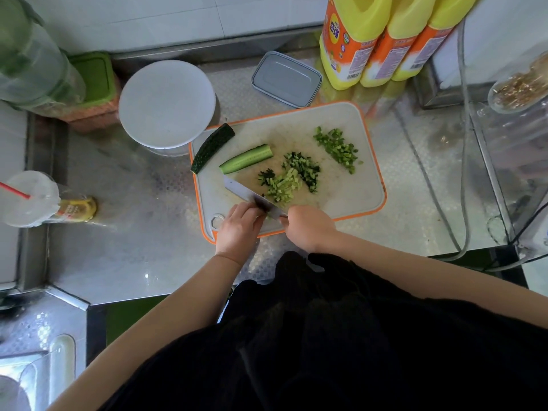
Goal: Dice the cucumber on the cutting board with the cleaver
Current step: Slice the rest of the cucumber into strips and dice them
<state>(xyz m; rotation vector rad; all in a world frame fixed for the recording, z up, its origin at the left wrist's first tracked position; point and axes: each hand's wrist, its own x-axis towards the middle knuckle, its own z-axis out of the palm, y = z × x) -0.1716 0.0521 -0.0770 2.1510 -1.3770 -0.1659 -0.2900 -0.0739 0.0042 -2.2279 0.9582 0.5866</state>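
A white cutting board [350, 185] with an orange rim lies on the steel counter. On its left end lie a dark cucumber half [212, 148], skin up, and a cucumber piece [246, 158] with its cut face up. Diced cucumber [289, 180] is heaped mid-board, with a second small heap [336, 148] further right. My right hand [308, 226] grips the cleaver's handle, and the cleaver [241, 191] blade lies slantwise just left of the dice. My left hand [241, 223] curls its fingers over a dark cucumber strip [261, 204] beside the blade; most of the strip is hidden.
A round white lid [167, 103] on a tub touches the board's far left corner. A grey lidded box [286, 78] and yellow bottles [382, 40] stand behind. A cup with a straw [29, 198] sits at left. Cables [430, 185] run at right.
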